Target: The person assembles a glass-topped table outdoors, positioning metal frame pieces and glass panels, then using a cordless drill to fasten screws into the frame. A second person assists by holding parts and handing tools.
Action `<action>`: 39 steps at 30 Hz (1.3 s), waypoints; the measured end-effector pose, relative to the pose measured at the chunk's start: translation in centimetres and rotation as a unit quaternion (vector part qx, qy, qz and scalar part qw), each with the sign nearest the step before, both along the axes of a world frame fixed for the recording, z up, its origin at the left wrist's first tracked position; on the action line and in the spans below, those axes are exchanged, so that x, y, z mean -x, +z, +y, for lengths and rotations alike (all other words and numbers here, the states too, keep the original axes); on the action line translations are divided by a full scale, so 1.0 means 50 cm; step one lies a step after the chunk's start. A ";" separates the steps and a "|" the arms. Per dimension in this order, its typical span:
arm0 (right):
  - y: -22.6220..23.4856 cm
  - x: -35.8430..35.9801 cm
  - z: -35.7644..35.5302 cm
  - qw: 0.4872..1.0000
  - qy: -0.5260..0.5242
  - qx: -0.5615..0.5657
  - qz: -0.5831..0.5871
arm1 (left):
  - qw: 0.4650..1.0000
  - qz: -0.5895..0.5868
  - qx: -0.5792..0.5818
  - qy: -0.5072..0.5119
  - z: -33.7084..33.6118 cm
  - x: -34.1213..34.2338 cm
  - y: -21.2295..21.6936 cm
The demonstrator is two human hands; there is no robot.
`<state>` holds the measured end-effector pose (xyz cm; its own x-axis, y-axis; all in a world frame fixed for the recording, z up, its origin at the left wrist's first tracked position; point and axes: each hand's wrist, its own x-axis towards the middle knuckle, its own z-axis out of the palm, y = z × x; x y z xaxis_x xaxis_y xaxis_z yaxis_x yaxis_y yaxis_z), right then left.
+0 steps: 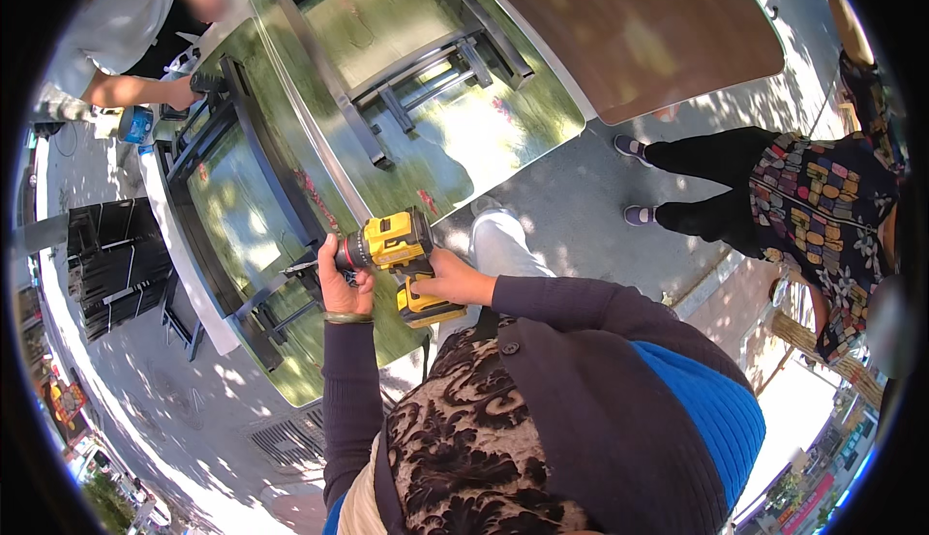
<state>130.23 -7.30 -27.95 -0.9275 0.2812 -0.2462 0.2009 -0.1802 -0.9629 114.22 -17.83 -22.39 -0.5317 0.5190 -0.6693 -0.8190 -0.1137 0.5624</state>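
Observation:
A yellow and black cordless drill (pixel 392 240) points left over the near edge of a green, marble-patterned tabletop (pixel 387 337). My right hand (pixel 453 279) is wrapped round its grip, above the yellow battery. At the drill's nose, my left hand (pixel 344 288) is closed, thumb upward, hiding the bit; what its fingers pinch cannot be made out. Just left of that hand lies a dark metal leg frame (pixel 266 172) on the tabletop. A second dark leg frame (pixel 334 80) lies on the adjoining green top (pixel 464 163), farther away.
At the upper left a co-worker's hand (pixel 179 93) reaches to the first frame, near a blue-labelled container (pixel 136 125). A brown tabletop (pixel 648 32) stands at the upper right. A person in a patterned top (pixel 823 192) stands to the right. Stacked black panels (pixel 116 259) lie left.

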 end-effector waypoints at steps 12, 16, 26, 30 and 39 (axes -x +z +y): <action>-0.238 0.154 0.761 0.868 -0.147 -0.447 -0.159 | 0.976 0.108 0.093 -0.165 0.187 -0.033 0.020; -0.385 0.156 0.895 0.920 -0.109 -0.290 -0.239 | 0.977 0.119 0.057 -0.167 0.272 -0.022 0.026; -0.360 0.193 0.897 0.953 -0.123 -0.226 -0.162 | 0.995 0.042 0.066 -0.061 0.313 -0.049 -0.010; -0.354 0.192 0.896 0.957 -0.110 -0.204 -0.176 | 0.994 0.054 0.081 -0.056 0.311 -0.046 -0.020; -0.357 0.222 0.909 0.963 -0.099 -0.200 -0.151 | 0.995 0.017 0.063 -0.076 0.330 -0.033 -0.018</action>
